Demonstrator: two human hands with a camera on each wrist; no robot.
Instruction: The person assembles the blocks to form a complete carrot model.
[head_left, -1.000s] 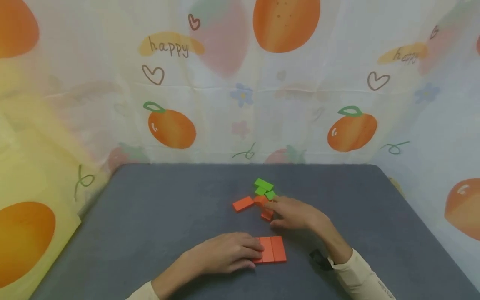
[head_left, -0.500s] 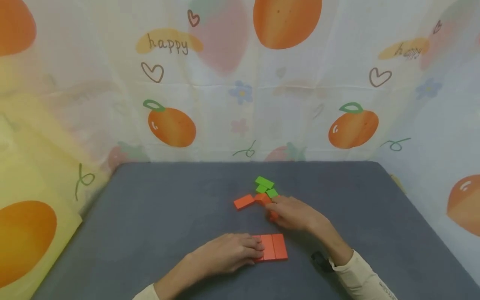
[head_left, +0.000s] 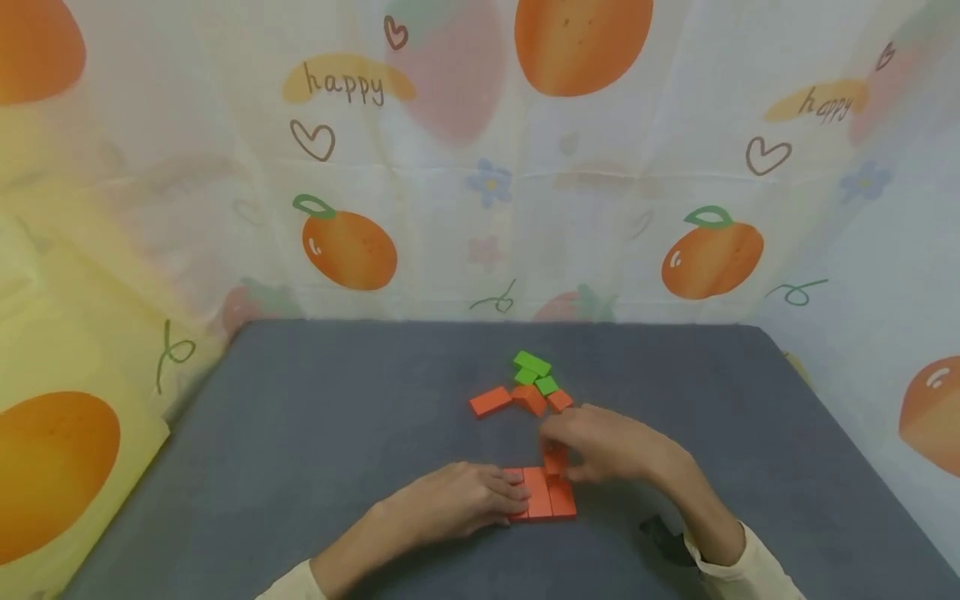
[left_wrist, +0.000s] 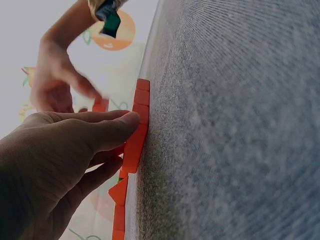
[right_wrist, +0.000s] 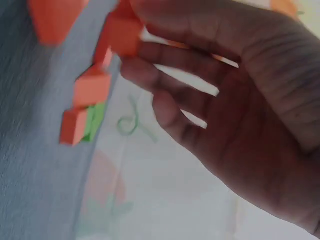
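Observation:
Several orange blocks [head_left: 551,500] lie flat side by side in a row near the middle front of the table. My left hand [head_left: 467,502] covers the row's left end; in the left wrist view its thumb and fingers grip the end block [left_wrist: 134,150]. Just above the right end of the row, my right hand [head_left: 626,446] pinches a small orange block [head_left: 556,461] between thumb and fingers. That held block [right_wrist: 125,36] also shows in the right wrist view, its upper part hidden by the thumb.
Behind the row lie a flat orange block [head_left: 491,402], a wedge-shaped orange block [head_left: 531,400] and a small orange block [head_left: 559,401]. Several green blocks [head_left: 532,363] are bunched beyond them. A grey cloth [head_left: 337,400] covers the table, and a fruit-patterned curtain [head_left: 427,208] hangs behind it.
My right hand has picked an orange block from the loose pile and brought it toward me, over the row's right end. The left hand keeps its place on the row.

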